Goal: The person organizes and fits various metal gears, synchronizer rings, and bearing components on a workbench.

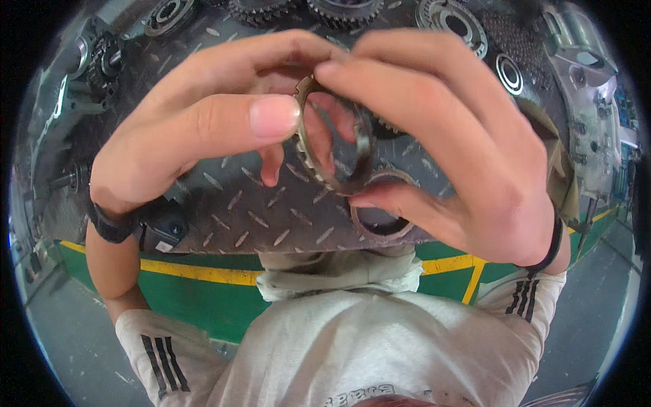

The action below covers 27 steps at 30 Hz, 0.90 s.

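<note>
Toothed ring (365, 149): held up between both hands above the table middle, clear of the plate in this view.
Ring pose: on edge, tilted; the oval it shows runs long from far left to near right. Teeth along the left rim, smooth dark wall on the right.
Left hand (183, 132): pinching the ring, thumb tip on the toothed rim, fingers curled behind, some visible through the bore.
Right hand (475, 149): pinching too, fingertip at the far end, thumb at the near end.
Second ring (361, 222): flat on the plate, near side, partly behind the right thumb.
Surface: dark diamond-tread tabletop (278, 218); gears (346, 12) far, small bearing (508, 73) far right, cast housing (593, 139) right.
Room: green floor (196, 305), yellow line (203, 273), grey beyond.
</note>
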Tool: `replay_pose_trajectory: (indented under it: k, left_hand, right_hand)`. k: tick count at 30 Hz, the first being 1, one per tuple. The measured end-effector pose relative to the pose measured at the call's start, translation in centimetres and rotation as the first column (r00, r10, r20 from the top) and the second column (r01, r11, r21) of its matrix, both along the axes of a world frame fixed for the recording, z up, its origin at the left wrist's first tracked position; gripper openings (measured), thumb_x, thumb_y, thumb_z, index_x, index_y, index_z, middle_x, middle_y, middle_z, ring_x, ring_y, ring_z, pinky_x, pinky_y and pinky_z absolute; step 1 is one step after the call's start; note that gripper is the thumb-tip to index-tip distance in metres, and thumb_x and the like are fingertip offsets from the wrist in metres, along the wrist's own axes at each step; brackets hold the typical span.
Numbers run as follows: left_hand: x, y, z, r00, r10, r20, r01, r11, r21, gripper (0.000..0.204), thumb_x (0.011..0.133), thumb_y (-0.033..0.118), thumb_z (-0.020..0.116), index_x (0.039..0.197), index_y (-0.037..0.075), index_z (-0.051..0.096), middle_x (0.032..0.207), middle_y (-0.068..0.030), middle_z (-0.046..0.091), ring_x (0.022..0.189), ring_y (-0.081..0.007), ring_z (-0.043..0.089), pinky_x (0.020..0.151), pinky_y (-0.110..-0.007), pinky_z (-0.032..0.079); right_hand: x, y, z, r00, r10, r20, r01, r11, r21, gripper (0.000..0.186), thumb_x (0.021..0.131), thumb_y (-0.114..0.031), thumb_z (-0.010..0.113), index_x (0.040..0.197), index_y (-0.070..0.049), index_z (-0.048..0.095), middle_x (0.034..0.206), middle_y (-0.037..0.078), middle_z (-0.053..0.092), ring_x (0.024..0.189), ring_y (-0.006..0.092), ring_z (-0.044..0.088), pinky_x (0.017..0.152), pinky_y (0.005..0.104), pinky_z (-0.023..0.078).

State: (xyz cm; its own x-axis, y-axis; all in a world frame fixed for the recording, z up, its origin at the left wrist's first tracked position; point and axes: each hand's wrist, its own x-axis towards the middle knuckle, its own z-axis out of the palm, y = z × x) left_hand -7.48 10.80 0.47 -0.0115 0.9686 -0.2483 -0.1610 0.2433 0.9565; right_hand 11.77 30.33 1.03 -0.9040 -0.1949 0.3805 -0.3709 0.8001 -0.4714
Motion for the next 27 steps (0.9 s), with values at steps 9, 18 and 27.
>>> replay_pose_trajectory:
  k: [9, 18, 27]
  left_hand:
    - [-0.4, 0.4, 0.6, 0.979, -0.095, -0.179, 0.106, 0.993, 0.054, 0.096, 0.100, 0.062, 0.064, 0.164, -0.007, 0.040, 0.128, -0.0144, 0.072, 0.108, -0.0181, 0.074, 0.075, -0.027, 0.058]
    - [-1.9, -0.3, -2.4, 0.864, 0.054, -0.501, -0.029, 0.998, 0.056, 0.058, 0.116, 0.048, 0.047, 0.152, 0.004, 0.058, 0.126, -0.0129, 0.073, 0.096, -0.0155, 0.070, 0.074, -0.025, 0.054]
    - [-1.9, -0.9, -3.0, 0.861, 0.041, -0.507, -0.016, 0.998, 0.053, 0.060, 0.115, 0.050, 0.048, 0.152, 0.004, 0.058, 0.126, -0.0119, 0.073, 0.097, -0.0148, 0.068, 0.075, -0.025, 0.052]
  right_hand:
    - [-0.8, -0.2, 2.1, 0.995, 0.038, 0.095, -0.027, 0.994, -0.106, 0.071, 0.069, -0.008, 0.094, 0.136, -0.002, 0.071, 0.123, 0.014, 0.073, 0.107, 0.0326, 0.071, 0.089, 0.0391, 0.058]
    - [-1.0, 3.3, 1.0, 0.987, -0.092, 0.129, 0.052, 0.958, 0.283, 0.070, 0.068, -0.027, 0.097, 0.126, -0.001, 0.069, 0.125, 0.014, 0.069, 0.112, 0.0392, 0.069, 0.099, 0.0426, 0.056]
    - [-1.1, 2.5, 0.4, 0.961, -0.176, 0.215, 0.110, 0.951, 0.288, 0.071, 0.065, -0.022, 0.097, 0.126, 0.000, 0.069, 0.120, 0.015, 0.069, 0.113, 0.0391, 0.069, 0.099, 0.0424, 0.056]
